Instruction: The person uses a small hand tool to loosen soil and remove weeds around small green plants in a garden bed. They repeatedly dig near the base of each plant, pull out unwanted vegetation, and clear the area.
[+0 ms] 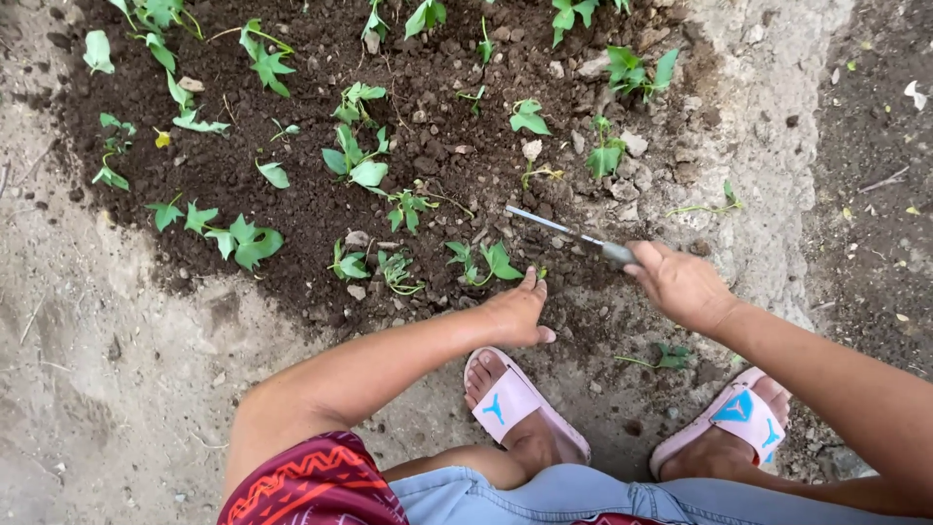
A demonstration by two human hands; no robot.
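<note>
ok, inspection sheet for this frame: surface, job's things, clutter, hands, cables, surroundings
surface: dark loose soil bed with pale hard ground around it.
job's things: metal blade over the soil; small green seedlings planted across the bed.
clutter: stones at the bed's right edge; an uprooted sprig between the feet.
hands: left hand flat on the soil; right hand grips the blade's handle.
cables: nothing seen.
surroundings: pink sandals, denim shorts.

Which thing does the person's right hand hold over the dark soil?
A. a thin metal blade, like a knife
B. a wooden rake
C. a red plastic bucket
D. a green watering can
A: the right hand grips a thin metal blade that points left over the dark soil, near small green seedlings.
</note>
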